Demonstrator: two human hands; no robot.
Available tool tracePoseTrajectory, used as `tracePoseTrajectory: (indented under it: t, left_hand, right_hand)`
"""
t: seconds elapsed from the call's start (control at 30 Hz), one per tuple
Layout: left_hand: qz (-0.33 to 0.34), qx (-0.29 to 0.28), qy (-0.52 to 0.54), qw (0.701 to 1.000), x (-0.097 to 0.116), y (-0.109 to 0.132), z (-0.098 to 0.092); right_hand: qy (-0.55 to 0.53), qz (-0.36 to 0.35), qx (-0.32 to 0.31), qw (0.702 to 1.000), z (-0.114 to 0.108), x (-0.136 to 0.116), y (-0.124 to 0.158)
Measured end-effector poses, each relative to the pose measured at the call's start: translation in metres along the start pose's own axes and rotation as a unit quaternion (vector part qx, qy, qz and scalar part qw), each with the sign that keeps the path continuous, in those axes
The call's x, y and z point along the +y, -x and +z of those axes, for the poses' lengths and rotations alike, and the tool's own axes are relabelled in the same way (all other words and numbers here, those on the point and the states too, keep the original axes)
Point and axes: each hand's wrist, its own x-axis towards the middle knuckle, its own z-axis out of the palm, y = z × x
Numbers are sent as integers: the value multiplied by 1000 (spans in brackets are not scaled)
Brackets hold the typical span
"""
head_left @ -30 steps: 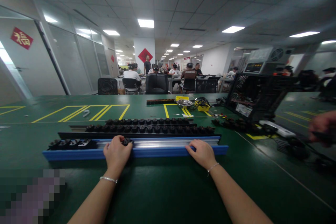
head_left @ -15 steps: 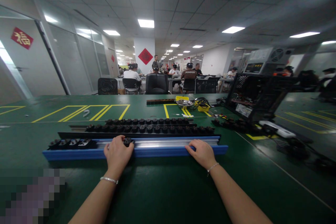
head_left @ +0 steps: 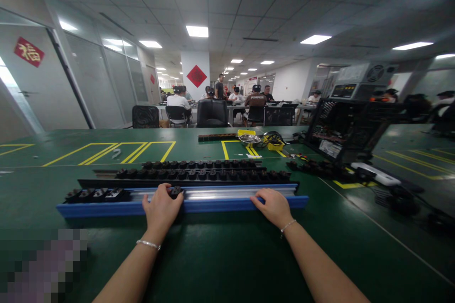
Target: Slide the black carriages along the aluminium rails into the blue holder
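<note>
A long blue rail (head_left: pixel 216 205) with a shiny metal channel lies crosswise on the green table. My left hand (head_left: pixel 159 208) is closed, thumb and fingers around a black socket module (head_left: pixel 176 192) in the channel, left of the rail's middle. Toward the right end, my right hand (head_left: pixel 274 207) grips the rail's near wall, thumb in front and fingers curled over the top edge. Several black modules (head_left: pixel 93 194) with metal pins sit together at the rail's left end. The undersides of both hands' fingers are partly hidden.
Behind the blue rail lie black rails holding rows of black modules (head_left: pixel 202 175). An opened computer case (head_left: pixel 351 128) stands at the back right, near cables and a white power strip (head_left: pixel 377 174). A metal dish (head_left: pixel 250 139) is further back. People sit at distant desks.
My left hand has slid slightly to the right along the rail with the black socket module. My right hand stays in place. A standing person in the background has moved right.
</note>
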Motion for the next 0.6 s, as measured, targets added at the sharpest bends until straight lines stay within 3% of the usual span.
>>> tracePoseTrajectory:
  t: [0.6]
  left_hand:
    - [26,-16,28,999,0,1,1]
  right_hand:
    - [-13,5,-15,1000,-2,-1,0]
